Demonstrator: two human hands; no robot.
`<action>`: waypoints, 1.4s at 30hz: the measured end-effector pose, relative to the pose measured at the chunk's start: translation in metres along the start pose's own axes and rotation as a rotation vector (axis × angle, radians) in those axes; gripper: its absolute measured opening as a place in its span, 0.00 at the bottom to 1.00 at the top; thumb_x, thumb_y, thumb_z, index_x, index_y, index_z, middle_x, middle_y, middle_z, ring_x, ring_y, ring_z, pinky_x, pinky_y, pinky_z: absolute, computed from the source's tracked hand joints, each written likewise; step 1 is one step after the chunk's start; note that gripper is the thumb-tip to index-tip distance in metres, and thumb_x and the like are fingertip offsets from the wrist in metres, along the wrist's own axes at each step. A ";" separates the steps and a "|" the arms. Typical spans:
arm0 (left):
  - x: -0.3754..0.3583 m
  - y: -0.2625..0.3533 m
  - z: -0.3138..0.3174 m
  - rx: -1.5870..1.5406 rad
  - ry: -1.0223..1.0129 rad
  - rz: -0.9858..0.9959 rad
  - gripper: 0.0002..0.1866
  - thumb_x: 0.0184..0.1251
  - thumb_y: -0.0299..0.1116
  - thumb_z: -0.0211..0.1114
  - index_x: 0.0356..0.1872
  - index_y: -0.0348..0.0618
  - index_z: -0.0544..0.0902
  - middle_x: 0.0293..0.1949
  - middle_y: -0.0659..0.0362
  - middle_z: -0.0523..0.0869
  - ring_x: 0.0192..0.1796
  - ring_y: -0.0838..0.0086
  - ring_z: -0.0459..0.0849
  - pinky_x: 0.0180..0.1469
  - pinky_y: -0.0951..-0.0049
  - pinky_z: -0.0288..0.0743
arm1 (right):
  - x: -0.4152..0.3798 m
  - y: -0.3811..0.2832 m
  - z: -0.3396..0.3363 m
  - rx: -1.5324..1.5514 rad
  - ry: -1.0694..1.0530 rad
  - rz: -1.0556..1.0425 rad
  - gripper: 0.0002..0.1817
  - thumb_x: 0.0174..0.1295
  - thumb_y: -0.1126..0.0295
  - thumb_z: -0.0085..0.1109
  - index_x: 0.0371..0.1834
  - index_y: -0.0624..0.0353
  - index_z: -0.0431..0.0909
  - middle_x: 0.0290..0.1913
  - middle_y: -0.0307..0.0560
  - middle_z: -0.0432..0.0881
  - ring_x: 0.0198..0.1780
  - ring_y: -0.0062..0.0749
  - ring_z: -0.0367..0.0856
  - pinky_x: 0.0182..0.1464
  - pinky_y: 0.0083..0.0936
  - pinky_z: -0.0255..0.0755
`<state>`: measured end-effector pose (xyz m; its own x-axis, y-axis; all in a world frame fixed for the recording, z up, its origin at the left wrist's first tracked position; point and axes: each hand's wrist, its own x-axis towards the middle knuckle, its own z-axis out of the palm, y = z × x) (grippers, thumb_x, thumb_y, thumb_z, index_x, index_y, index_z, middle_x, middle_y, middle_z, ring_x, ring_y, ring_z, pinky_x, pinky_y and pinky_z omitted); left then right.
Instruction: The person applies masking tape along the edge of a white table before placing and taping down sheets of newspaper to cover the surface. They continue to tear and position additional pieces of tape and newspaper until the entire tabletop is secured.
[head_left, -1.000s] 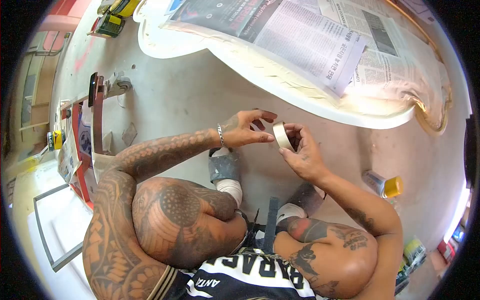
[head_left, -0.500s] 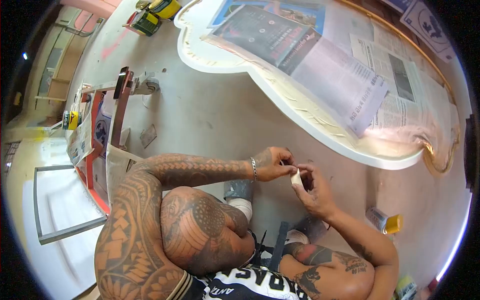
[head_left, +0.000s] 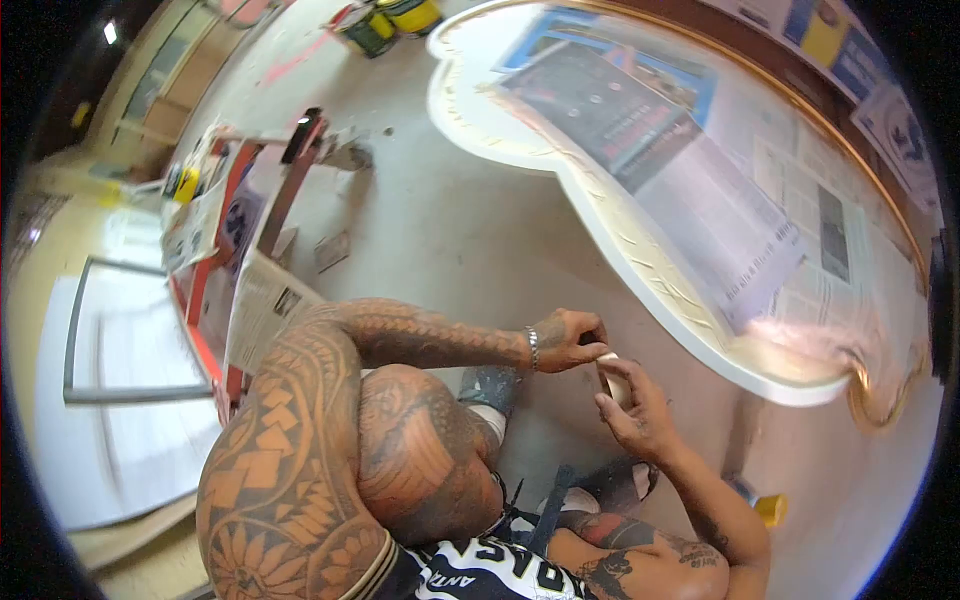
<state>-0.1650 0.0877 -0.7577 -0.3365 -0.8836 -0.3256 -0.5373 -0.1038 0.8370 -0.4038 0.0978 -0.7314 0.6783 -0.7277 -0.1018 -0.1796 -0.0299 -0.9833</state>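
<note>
A cream roll of masking tape [head_left: 617, 388] is gripped in my right hand [head_left: 640, 415], thumb on one side and fingers on the other. My left hand [head_left: 570, 342] is pinched, its fingertips at the upper edge of the roll; whether tape is between them is too small to see. Just beyond both hands lies a large curvy panel with a white border [head_left: 640, 270]. Strips of cream tape run along the border's inside, and newspaper [head_left: 745, 250] covers the panel's middle.
Paint cans [head_left: 410, 14] stand on the floor at the far side. A red frame [head_left: 235, 200] with newspaper on it is at left, near a grey rectangular frame [head_left: 135, 395]. A yellow-capped spray can [head_left: 768, 510] lies by my right arm.
The view has turned, so the surroundings appear shifted right and down. The tape roll has been turned in my right hand and shows more of its side. Both hands remain close together.
</note>
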 end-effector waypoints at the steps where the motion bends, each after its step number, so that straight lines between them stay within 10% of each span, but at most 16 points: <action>1: 0.003 -0.004 -0.003 0.002 -0.010 0.024 0.18 0.74 0.43 0.68 0.51 0.37 0.85 0.41 0.49 0.91 0.44 0.66 0.91 0.47 0.68 0.85 | 0.002 -0.003 -0.003 0.020 -0.058 0.050 0.22 0.69 0.74 0.62 0.65 0.59 0.74 0.39 0.49 0.83 0.35 0.25 0.82 0.40 0.26 0.78; 5: 0.007 -0.025 -0.028 -0.342 -0.049 -0.361 0.22 0.71 0.45 0.67 0.54 0.36 0.86 0.47 0.47 0.92 0.48 0.63 0.91 0.53 0.66 0.84 | 0.009 -0.003 -0.005 0.155 -0.202 0.183 0.15 0.72 0.76 0.59 0.60 0.62 0.78 0.37 0.43 0.80 0.31 0.21 0.80 0.35 0.23 0.79; 13: -0.147 -0.109 -0.099 0.254 0.392 -0.628 0.21 0.71 0.45 0.63 0.52 0.38 0.86 0.48 0.47 0.91 0.50 0.56 0.90 0.57 0.59 0.83 | 0.026 -0.016 -0.002 0.158 -0.422 0.249 0.12 0.71 0.76 0.61 0.55 0.65 0.80 0.27 0.37 0.77 0.27 0.15 0.77 0.31 0.19 0.73; 20: -0.289 -0.176 -0.110 0.333 0.664 -1.058 0.22 0.70 0.40 0.60 0.62 0.45 0.81 0.54 0.48 0.89 0.57 0.52 0.87 0.63 0.54 0.78 | 0.033 0.041 0.018 -0.191 -0.494 0.088 0.14 0.68 0.75 0.59 0.56 0.60 0.81 0.37 0.58 0.84 0.38 0.47 0.85 0.46 0.38 0.78; 28: -0.349 -0.265 -0.250 1.010 0.397 -1.081 0.21 0.72 0.42 0.64 0.60 0.44 0.77 0.38 0.48 0.91 0.44 0.49 0.91 0.44 0.48 0.82 | 0.065 0.016 0.031 -0.473 -0.573 0.246 0.16 0.69 0.74 0.55 0.58 0.58 0.81 0.45 0.64 0.86 0.49 0.61 0.84 0.53 0.46 0.78; 36: -0.323 -0.270 -0.310 1.025 -0.084 -1.130 0.09 0.62 0.31 0.67 0.38 0.43 0.92 0.41 0.50 0.93 0.47 0.57 0.93 0.51 0.59 0.86 | 0.103 -0.039 0.056 -0.574 -0.407 0.416 0.16 0.68 0.73 0.55 0.58 0.57 0.81 0.47 0.63 0.86 0.53 0.62 0.83 0.57 0.48 0.76; 42: -0.367 -0.154 -0.354 0.774 0.468 -0.715 0.14 0.64 0.36 0.57 0.25 0.37 0.84 0.29 0.42 0.87 0.36 0.45 0.87 0.47 0.49 0.80 | 0.134 -0.024 0.084 -0.576 -0.489 0.439 0.16 0.66 0.74 0.54 0.56 0.58 0.82 0.50 0.63 0.86 0.54 0.62 0.83 0.58 0.48 0.76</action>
<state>0.3154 0.2658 -0.6117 0.4695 -0.8353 -0.2861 -0.8744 -0.4847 -0.0199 -0.2487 0.0582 -0.7337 0.6693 -0.3830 -0.6367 -0.7390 -0.2538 -0.6241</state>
